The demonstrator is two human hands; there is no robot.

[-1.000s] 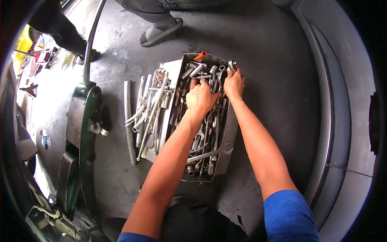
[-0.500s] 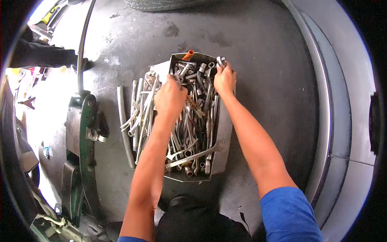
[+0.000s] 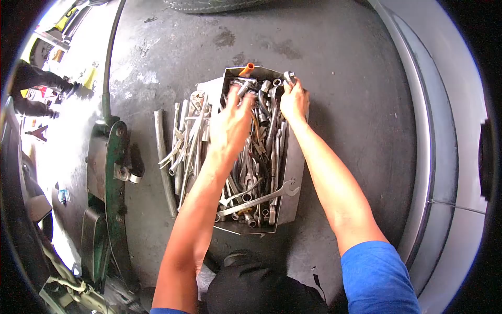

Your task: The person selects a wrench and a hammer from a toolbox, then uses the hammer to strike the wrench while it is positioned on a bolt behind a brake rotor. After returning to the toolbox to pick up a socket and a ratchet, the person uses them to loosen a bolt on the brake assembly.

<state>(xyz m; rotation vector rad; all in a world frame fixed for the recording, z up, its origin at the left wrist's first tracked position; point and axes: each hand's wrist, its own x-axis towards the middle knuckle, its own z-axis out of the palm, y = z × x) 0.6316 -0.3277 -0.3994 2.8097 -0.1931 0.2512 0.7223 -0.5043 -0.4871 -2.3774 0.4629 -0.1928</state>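
Note:
A metal toolbox (image 3: 294, 205) full of wrenches, sockets and pliers lies on the floor in front of me. Over its far left part is my left hand (image 3: 231, 125), fingers apart and slightly blurred above the sockets (image 3: 263, 88). My right hand (image 3: 295, 103), at the far right rim, is closed on a shiny ratchet (image 3: 289, 78); only its rounded head shows. An orange tube-like handle (image 3: 247, 68) pokes out at the far end. Across the near end rests a large open-end wrench (image 3: 261, 200).
Left of the box lie loose pliers and wrenches (image 3: 183, 152) and a long metal bar (image 3: 163, 162). A green floor jack (image 3: 116, 172) stands further left, near a person's legs (image 3: 42, 86). A tire (image 3: 214, 4) is ahead; a car body panel (image 3: 444, 157) borders the right.
My left hand has moved slightly right and its fingers have spread; the dark metal tool seen in it is no longer visible there. The person's legs at left have shifted.

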